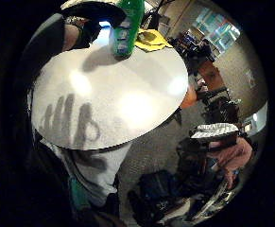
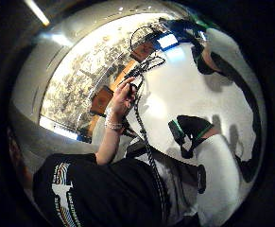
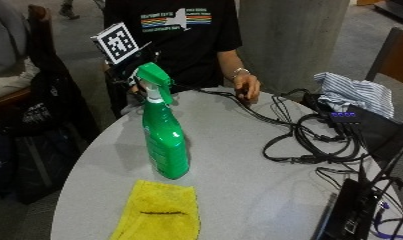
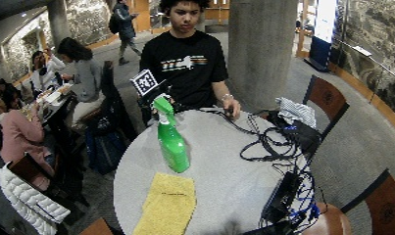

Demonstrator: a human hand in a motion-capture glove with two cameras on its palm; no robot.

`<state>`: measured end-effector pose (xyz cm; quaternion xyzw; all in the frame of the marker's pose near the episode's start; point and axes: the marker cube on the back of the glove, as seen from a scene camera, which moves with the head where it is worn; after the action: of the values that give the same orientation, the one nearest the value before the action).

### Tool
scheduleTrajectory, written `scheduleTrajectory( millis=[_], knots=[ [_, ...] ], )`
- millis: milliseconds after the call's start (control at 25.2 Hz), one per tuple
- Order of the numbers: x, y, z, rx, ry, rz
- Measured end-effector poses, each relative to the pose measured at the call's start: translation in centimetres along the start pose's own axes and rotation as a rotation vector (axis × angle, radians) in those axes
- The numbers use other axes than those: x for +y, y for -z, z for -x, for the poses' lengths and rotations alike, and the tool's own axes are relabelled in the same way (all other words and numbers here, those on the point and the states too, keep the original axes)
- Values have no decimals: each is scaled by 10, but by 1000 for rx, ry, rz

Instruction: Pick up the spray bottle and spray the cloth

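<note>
Your gloved right hand hung above the near edge of the round grey tabletop, just behind the trigger head of the green spray bottle. From the outside view most of the hand sat hidden behind that head, so I could not tell whether your fingers were spread, curled or touching the trigger. The shadow on the tabletop in the little finger side palm view showed 4 straight, separated fingers, which hints at a spread hand but does not settle it.

The spray bottle stood upright on the tabletop, its base below and in front of your fingers, its nozzle level with them. The yellow cloth lay flat on the tabletop beyond the bottle from your fingers, just beside the bottle's base and not touching it as far as could be seen. A dark line ran across the cloth's middle.

Your bare left hand rested on the tabletop edge well apart from your fingers, on a bundle of black cables. Those cables ran away across the tabletop to black boxes on the side farthest from your fingers. A striped cloth lay past the cables.
</note>
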<state>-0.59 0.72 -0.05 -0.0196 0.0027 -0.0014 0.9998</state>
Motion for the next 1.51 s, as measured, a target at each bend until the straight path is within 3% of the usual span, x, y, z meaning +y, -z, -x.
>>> scheduleTrajectory(
  millis=[277, 634, 911, 1505],
  knots=[
    [0, 1, -6, -91, -15, -14],
    [3, 7, -24, -657, -98, -208],
    [1, 12, -31, -993, -243, -321],
    [-32, -9, -50, -924, -328, -269]
  ],
)
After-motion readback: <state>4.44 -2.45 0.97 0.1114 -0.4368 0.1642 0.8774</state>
